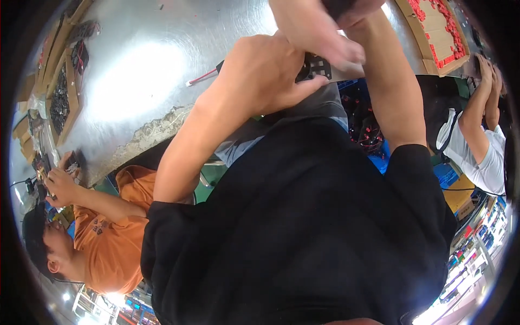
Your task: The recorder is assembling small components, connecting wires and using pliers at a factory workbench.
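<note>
My left hand [265, 70] lies back up over a black plastic part with cut-out openings [318, 68] at the table's near edge. Its thumb stretches along the part's near side, while the other fingers are mostly hidden. Left of this hand, a red and black wire with a small white connector [189, 83] runs out onto the metal table. Above and close to the part is my right hand [311, 32], smeared by motion and cut off by the upper edge. A dark object [339, 5] shows in its grasp; its kind cannot be made out.
The metal table [179, 32] has a worn near edge. An open carton with red pieces [440, 32] stands at right, a carton of dark parts [62, 100] at left. Persons work on both sides, in orange [116, 249] and white [479, 154]. Red-and-black wired parts [364, 122] lie below the table edge.
</note>
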The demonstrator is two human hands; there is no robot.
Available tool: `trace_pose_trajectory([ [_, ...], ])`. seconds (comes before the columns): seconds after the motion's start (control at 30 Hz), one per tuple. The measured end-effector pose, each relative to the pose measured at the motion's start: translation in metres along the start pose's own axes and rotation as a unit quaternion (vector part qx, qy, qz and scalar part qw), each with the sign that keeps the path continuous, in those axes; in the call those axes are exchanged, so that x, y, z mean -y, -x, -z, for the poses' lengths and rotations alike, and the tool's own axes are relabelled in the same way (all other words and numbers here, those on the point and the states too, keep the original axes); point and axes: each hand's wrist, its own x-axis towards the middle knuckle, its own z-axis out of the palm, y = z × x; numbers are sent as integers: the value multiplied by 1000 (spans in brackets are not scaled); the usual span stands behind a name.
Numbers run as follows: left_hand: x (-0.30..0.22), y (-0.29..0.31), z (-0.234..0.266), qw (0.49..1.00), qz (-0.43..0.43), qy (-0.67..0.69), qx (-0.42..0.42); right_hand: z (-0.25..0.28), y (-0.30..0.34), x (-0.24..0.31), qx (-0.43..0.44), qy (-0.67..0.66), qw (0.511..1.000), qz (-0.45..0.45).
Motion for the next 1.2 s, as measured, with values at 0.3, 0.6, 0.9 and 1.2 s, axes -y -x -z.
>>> trace_pose_trajectory([
  [0.3,-14,-24,11,997,-51,43,34,-130,9,-15,-687,94,625,358],
  [0.6,-15,-25,11,998,-48,27,27,-122,13,-37,-668,35,627,399],
  [0.9,-16,-26,10,997,-28,67,31,-128,-4,-26,-691,-21,590,417],
  [1.2,-16,-24,10,995,-25,88,32,-135,-6,-41,-711,154,569,383],
])
